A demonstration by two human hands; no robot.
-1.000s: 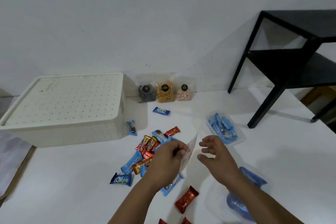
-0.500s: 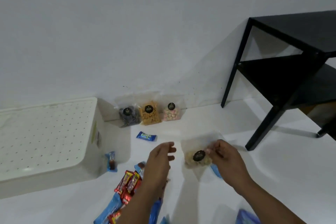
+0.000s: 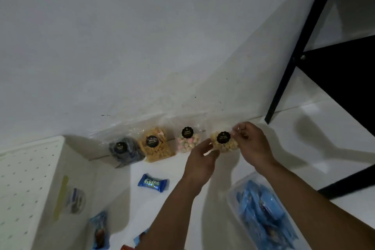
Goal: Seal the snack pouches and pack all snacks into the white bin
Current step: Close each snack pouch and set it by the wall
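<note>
Pouch [image 3: 223,142] of pale cracker bits, clear plastic with a round black sticker on the front, is held between both hands just above the white bench [image 3: 304,138], at the right end of a row of three similar pouches leaning on the wall. Right hand [image 3: 250,144] pinches the top right corner, fingers curled on the film; left hand [image 3: 200,160] cups the lower left side, fingers bent round the edge, thumb contact hard to see. Likely reason for the two-sided hold: keep the mouth flat so the strip can be pressed shut, or set it upright in line with the others; can't tell if it's sealed yet. Film looks thin and crinkly, contents loose and settled low, so it will sag if gripped by one corner. Next to it: marshmallow pouch [image 3: 186,142] pink and white, stick-snack pouch [image 3: 157,146] orange, dark-snack pouch [image 3: 124,151], all with the same black sticker, propped so they stay standing. White bin [image 3: 30,184] sits at left with a perforated lid on, so nothing seems packed yet. Blue Kalpa bar [image 3: 152,183] lies loose on the bench between bin and hands. Clear bag of blue wrappers [image 3: 263,213] lies under the right forearm. More wrapped candies at the bottom edge, partly cut off.
</note>
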